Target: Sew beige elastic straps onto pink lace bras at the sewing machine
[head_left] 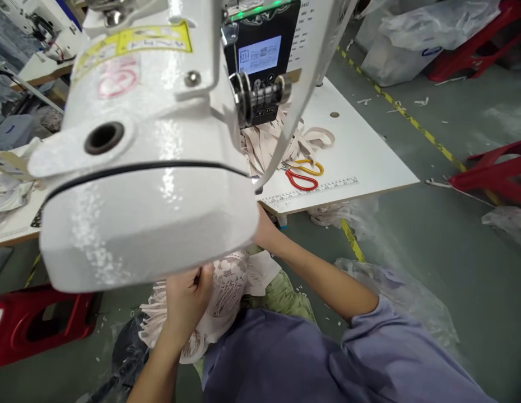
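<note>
A white sewing machine fills the upper middle of the view and hides its own needle area. Just below its front edge, my left hand is closed, its fingers pinching the edge of a pale pink lace garment. The garment hangs over my lap, with a pleated or banded edge to the left of that hand. My right hand reaches behind the machine head beside the table edge. Its fingers are hidden, so what they touch does not show.
Scissors with red and yellow handles lie on the white table beside a printed ruler strip and a heap of pale fabric strips. A control panel stands behind. Red stools and plastic bags are around.
</note>
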### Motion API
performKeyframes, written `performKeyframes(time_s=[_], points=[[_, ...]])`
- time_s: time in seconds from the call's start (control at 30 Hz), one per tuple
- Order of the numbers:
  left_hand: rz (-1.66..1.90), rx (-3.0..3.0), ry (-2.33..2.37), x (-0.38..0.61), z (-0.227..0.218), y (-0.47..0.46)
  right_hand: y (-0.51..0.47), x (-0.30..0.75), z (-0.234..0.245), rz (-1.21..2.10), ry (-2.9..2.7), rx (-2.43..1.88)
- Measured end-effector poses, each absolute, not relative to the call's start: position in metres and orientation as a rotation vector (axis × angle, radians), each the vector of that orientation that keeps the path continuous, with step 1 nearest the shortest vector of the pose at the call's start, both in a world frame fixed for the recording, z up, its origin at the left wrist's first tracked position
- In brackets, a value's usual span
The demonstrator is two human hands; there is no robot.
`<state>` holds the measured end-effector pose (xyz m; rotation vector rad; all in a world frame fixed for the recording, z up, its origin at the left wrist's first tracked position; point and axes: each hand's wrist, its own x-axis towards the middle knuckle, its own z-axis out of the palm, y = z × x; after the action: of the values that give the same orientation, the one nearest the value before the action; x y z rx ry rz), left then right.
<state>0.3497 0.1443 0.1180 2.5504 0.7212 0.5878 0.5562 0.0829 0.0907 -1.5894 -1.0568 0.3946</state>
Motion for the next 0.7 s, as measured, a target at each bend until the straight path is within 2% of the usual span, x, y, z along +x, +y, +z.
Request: performKeyframes(time_s=[0.7], points=[[0.7, 2.567, 0.67, 0.356, 0.112, 0.141, 0.084, 0.56, 0.083, 0.263, -1.095, -1.442]])
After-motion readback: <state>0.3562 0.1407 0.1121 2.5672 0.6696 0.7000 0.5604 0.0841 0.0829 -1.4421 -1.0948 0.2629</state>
